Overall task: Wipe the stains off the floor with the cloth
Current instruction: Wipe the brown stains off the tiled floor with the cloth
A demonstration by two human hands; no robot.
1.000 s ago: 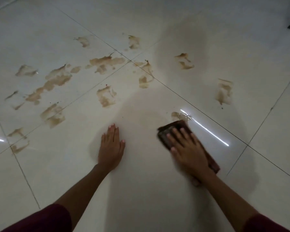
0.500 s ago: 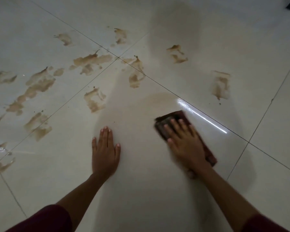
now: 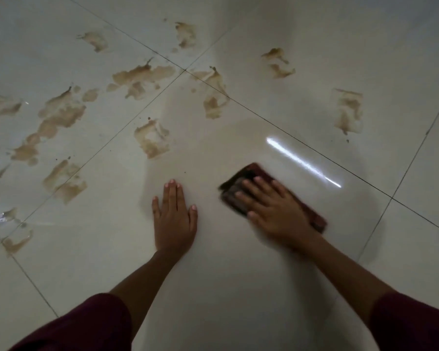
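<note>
A dark brown cloth point(image 3: 241, 177) lies flat on the pale tiled floor point(image 3: 213, 287). My right hand point(image 3: 276, 211) presses down on it with straight, spread fingers and looks motion-blurred. My left hand point(image 3: 174, 216) rests flat on the tile beside it, fingers together, holding nothing. Brown stains spread over the tiles beyond both hands: one smear point(image 3: 152, 140) just ahead of my left hand, a cluster point(image 3: 58, 117) at the left, one point(image 3: 214, 97) near the tile junction, one point(image 3: 349, 112) at the right.
Dark grout lines cross the floor and meet at a junction point(image 3: 185, 70). A bright light streak point(image 3: 302, 160) reflects on the tile right of the cloth. More stains point(image 3: 15, 243) lie at the far left edge.
The brown smear that sat just ahead of the cloth a second ago is gone. My right hand has drawn the cloth back toward me. My left hand stays planted.
</note>
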